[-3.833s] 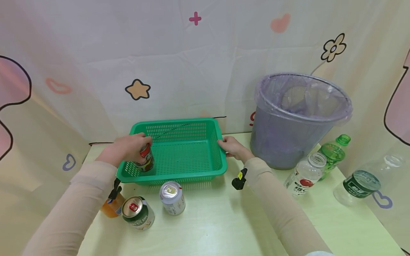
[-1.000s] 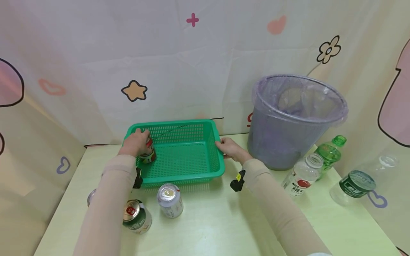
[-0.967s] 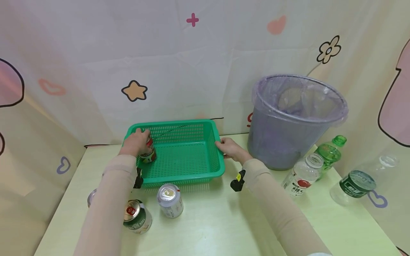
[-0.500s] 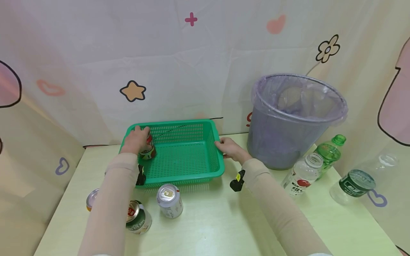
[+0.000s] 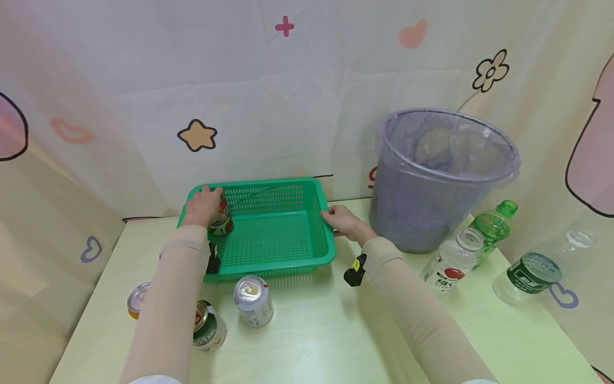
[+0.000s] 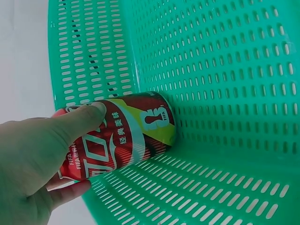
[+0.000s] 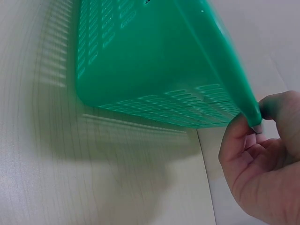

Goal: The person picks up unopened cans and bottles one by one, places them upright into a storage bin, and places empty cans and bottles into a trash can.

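My left hand (image 5: 203, 207) grips a red soda can (image 6: 124, 131) near its top, inside the left end of a green plastic basket (image 5: 268, 262). In the left wrist view the can's base meets the basket's slotted floor, close to the corner. The thumb lies along the can's side, and part of the other fingers is hidden behind it. With thumb and curled fingers, my right hand (image 5: 347, 221) pinches the basket's right rim (image 7: 234, 89). A white can (image 5: 254, 301) stands just in front of the basket. The green can (image 5: 209, 326) is partly covered by my left sleeve.
An orange can (image 5: 137, 300) stands at the left, partly behind the sleeve. To the right is a wire bin (image 5: 417, 208) with a purple liner. Beside it stand a clear bottle (image 5: 451, 264), a green bottle (image 5: 493, 226) and a larger clear bottle (image 5: 530, 272). A curtain hangs behind.
My left hand brought the red can from the basket's front left towards its back left corner. My right hand stays on the right rim. The camera view has shifted slightly.
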The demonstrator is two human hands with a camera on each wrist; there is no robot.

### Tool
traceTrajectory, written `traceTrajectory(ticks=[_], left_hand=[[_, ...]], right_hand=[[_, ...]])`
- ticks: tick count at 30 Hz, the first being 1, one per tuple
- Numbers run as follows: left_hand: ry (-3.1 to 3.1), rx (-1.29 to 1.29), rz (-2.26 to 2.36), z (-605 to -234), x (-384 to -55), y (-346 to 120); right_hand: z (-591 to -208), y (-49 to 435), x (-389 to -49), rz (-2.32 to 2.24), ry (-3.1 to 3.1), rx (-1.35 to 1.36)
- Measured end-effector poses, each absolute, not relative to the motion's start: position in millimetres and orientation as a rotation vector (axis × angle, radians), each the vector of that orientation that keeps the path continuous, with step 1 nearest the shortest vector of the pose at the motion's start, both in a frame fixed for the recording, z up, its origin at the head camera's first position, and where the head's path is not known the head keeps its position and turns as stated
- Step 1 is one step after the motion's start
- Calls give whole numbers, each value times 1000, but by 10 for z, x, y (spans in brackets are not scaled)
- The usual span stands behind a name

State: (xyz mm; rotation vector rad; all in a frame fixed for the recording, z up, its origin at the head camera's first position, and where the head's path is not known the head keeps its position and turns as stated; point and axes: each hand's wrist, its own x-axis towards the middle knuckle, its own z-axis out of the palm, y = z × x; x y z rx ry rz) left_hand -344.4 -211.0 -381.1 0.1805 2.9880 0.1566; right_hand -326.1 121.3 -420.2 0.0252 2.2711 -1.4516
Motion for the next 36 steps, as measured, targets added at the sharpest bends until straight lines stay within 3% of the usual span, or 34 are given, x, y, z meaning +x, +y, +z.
traceTrajectory(ticks=[36], left_hand=[[2983, 105, 166, -3877, -3529, -2085]], right_hand=[[-4257, 1209, -3279, -1484, 2262, 22]])
